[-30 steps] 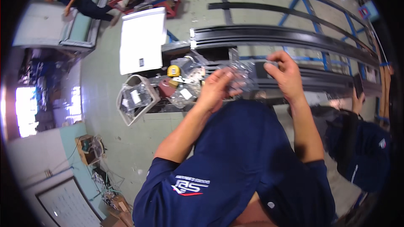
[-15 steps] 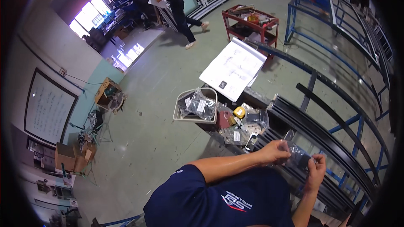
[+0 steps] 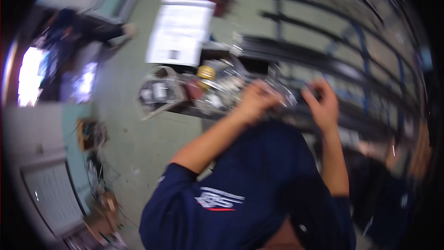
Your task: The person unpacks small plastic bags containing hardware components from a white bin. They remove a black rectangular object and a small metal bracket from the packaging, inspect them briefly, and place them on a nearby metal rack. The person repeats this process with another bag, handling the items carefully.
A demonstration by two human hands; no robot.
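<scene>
Both hands are raised side by side, the left hand [image 3: 256, 102] left of the right hand [image 3: 323, 106], a crinkled clear bag [image 3: 282, 93] between them. Beyond them a cluttered worktop [image 3: 185, 109] carries a container [image 3: 157, 93] at its left; a paper sheet [image 3: 179, 32] lies farther back.

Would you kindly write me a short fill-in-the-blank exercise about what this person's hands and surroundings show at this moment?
1. Both hands, the left hand and the right hand, are raised to a clear ____ bag held between them.
2. The person's shirt is dark ____.
3. The large white sheet lies ____ the tray of small parts in the picture.
4. The small round yellow thing sits among the parts to the ____ of the left hand.

Missing words: plastic; blue; above; left
</scene>
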